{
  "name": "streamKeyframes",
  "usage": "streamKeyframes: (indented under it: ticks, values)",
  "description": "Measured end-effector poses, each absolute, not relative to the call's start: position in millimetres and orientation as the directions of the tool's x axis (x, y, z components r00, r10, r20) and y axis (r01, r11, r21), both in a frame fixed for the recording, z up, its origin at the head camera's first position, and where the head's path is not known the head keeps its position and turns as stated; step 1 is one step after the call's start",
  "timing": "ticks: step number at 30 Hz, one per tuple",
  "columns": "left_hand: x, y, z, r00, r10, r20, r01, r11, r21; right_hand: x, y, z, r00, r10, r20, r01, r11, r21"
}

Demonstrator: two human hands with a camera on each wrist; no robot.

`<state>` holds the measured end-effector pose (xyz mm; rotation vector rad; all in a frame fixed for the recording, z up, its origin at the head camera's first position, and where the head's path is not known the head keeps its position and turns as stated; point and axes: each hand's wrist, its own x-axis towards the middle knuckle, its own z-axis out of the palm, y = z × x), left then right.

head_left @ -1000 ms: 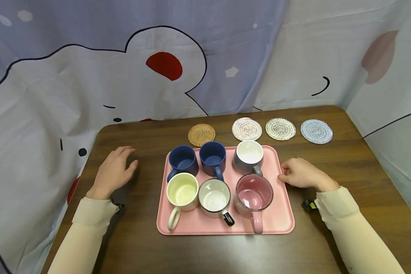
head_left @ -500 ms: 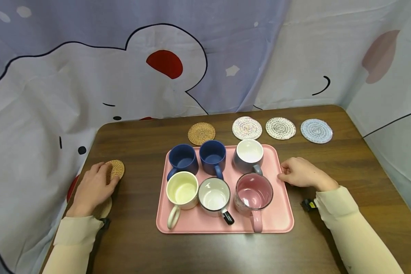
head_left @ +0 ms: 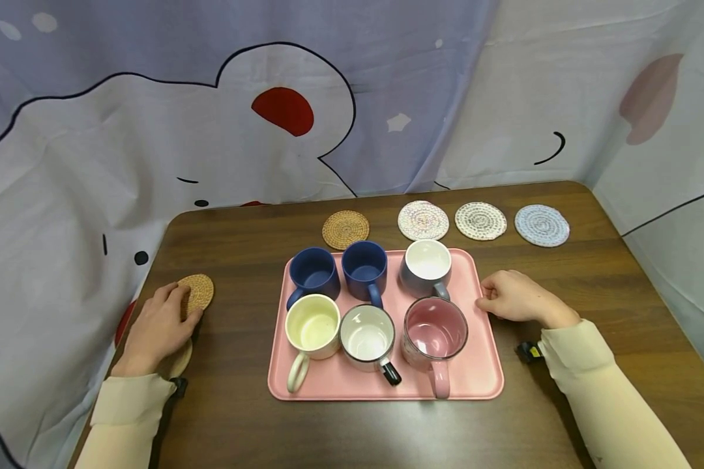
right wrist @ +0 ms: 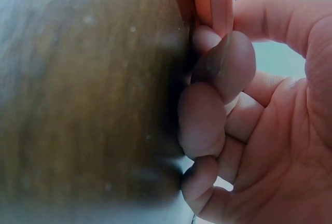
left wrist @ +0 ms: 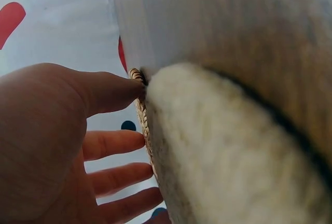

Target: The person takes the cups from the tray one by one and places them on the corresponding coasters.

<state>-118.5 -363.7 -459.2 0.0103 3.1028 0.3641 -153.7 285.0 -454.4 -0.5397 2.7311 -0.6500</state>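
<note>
Left hand (head_left: 157, 327) is loosely touching a coaster (head_left: 201, 291); right hand (head_left: 516, 296) is pinching the tray (head_left: 477, 372). I'm fearing tugs toppling mugs (head_left: 434, 332).

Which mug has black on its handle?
The middle mug of the near row on the pink tray: its handle ends in black, while the other handles are blue, grey, cream or pink.

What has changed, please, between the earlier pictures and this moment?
Over the last second, the left hand moved leftward and back toward the person, and now touches a tan coaster there. That coaster and a pale coaster beside the wrist have come into view. The right hand stayed at the edge of the pink tray, whose six mugs also stayed put.
</note>
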Motion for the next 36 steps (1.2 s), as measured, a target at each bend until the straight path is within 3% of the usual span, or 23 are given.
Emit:
streamKeyframes:
  ticks: [14, 36]
  values:
    - [-132.0, -349.4, -455.1, -0.997, 0.079, -0.023, 0.071, 0.967, 0.243, -153.6, 283.1, -452.8, -0.889, -0.422, -0.176, -0.297, 0.826, -0.479]
    - [-179.9, -298.3, -447.9, -0.977, 0.188, -0.098, 0.162, 0.960, 0.230, -153.0, 283.1, -451.1, -0.889, -0.414, -0.195, -0.280, 0.829, -0.485]
